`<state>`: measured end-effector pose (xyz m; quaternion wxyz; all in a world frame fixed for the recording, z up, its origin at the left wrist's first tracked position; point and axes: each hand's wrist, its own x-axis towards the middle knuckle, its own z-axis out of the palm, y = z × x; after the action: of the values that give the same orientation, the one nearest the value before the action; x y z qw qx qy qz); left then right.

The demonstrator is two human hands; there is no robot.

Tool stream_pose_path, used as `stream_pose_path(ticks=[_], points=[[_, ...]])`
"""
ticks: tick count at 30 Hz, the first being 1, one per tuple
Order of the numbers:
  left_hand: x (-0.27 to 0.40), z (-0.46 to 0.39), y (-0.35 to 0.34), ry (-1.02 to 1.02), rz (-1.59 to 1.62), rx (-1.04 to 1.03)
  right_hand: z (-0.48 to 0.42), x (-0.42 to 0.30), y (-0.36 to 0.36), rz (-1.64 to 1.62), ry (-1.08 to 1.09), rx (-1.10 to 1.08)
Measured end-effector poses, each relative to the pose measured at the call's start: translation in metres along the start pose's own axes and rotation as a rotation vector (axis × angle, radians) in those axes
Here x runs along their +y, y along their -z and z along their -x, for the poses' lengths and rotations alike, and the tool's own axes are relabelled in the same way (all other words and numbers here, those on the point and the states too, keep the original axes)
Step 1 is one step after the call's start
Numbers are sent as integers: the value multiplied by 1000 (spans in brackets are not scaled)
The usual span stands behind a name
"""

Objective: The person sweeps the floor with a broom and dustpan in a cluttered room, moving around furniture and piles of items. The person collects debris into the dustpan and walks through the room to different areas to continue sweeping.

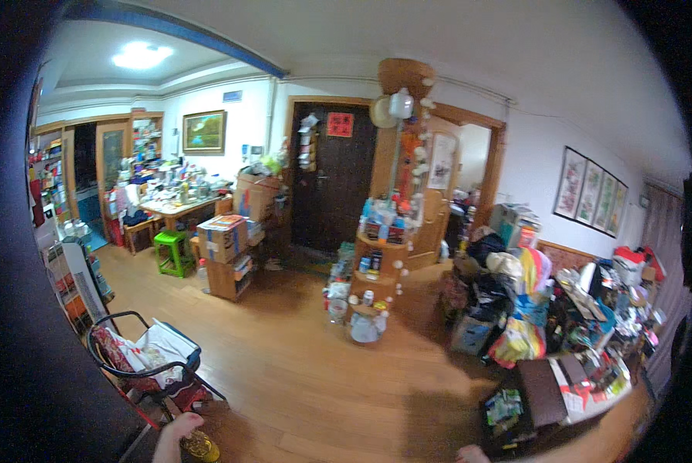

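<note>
At the bottom left, my left hand (175, 435) is around a small yellow, see-through container (202, 448), perhaps a bottle or jar. Its lower part runs out of the picture. Only a bit of my right hand (472, 454) shows at the bottom edge, with the forearm coming in from the lower right. Whatever that hand may hold is hidden below the frame. Close to my left hand stands a black-armed chair (149, 370) with white cloth on it. A low table (583, 414) with papers and packets lies beyond my right forearm.
Wooden floor (300, 376) stretches ahead to a dark door (331, 185). A rounded shelf unit (375, 278) stands mid-room. Bags and clothes (519, 301) pile up at right. At left are a green plastic stool (172, 253), a cardboard box (223, 238) and a cluttered table (181, 204).
</note>
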<state>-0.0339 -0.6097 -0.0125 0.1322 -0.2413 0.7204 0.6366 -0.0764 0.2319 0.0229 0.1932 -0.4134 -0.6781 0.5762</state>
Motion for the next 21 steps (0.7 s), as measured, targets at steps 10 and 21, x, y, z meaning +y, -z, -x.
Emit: stream_pose_path(ticks=[10, 21], points=[[-85, 34, 44, 680, 772, 657, -126, -148, -397, 79, 37, -328], [-73, -220, 67, 790, 1055, 877, -80, -246, -843, 9, 8, -567]])
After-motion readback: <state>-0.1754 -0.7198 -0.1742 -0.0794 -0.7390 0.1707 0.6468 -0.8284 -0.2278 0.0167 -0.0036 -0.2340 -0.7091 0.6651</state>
